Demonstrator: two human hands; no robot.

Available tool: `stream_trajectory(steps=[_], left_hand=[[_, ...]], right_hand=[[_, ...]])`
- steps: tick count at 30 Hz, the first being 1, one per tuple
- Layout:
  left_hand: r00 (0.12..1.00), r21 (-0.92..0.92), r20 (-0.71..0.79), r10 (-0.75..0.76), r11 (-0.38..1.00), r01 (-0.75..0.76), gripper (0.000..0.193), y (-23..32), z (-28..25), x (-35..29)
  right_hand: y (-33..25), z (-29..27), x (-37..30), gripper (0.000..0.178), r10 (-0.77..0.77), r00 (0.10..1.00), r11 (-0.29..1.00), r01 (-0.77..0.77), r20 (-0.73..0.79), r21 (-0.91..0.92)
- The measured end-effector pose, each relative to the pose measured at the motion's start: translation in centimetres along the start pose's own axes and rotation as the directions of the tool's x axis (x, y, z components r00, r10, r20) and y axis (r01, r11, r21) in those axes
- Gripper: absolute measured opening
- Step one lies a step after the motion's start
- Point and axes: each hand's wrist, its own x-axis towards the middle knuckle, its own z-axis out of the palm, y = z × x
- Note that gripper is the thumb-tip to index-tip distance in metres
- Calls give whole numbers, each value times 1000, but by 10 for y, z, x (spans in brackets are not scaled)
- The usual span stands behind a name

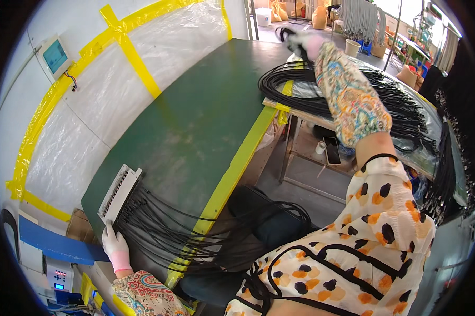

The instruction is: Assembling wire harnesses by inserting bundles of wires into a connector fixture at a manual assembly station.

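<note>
On the green tabletop (195, 126) stands a white slotted bar (122, 192), with a row of black cables (163, 224) running out of its side and over the table's near edge. My left hand (115, 248), in a thin white and pink glove, has its fingertips at the bar's near end and holds it there. Far off to the right, my outstretched right hand (312, 46) is smeared by motion. A looped black cable (286, 35) is in its fingers, above a thick bundle of black cables (290, 84) on the side table.
Yellow tape (232, 179) edges the green table. Below the side table, a shelf holds a phone (332, 150) and a small white bottle (320, 148). A screen panel (56, 57) hangs on the left wall. More black cables (445, 168) hang off the right end.
</note>
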Motion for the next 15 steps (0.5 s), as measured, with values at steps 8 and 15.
stream_trajectory(steps=[8,15], left_hand=[[999,-3,8,-38,999,38,50,4,0,2],[895,-192,-442,59,969,-158,51,39,-29,22]], right_hand=[[-74,-85,43,23,-372,914,879,289,-164,-379],[-174,-8,-76,26,-570,819,711,534,69,-458]])
